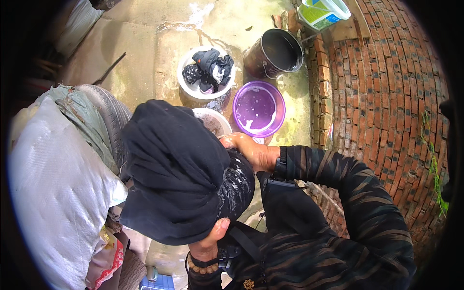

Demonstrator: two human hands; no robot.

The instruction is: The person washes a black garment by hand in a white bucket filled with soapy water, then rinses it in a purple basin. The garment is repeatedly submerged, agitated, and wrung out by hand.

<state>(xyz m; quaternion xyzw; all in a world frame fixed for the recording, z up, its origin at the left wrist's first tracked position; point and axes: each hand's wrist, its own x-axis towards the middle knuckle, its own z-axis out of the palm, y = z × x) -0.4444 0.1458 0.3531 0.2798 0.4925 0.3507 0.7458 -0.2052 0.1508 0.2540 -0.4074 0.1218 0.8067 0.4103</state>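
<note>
A large dark wet cloth (174, 170), with white suds on its right side, is bunched up before me. My right hand (250, 150) grips its upper right edge. My left hand (212, 235) holds the lower edge, the thumb on top and the other fingers hidden by the cloth. Just beyond the cloth, partly covered by it, is a white basin (225, 123) of cloudy water. To its right stands a purple basin (282, 112) with soapy water, and farther off a white basin (181, 78) holds dark clothes (208, 69).
A metal bucket (253, 59) of dark liquid stands beyond the purple basin. A white and green bucket (319, 14) sits near the brick wall (384, 90) at the right. White sacks (61, 174) and a tire (108, 112) are at the left. A stick (110, 68) lies on the concrete.
</note>
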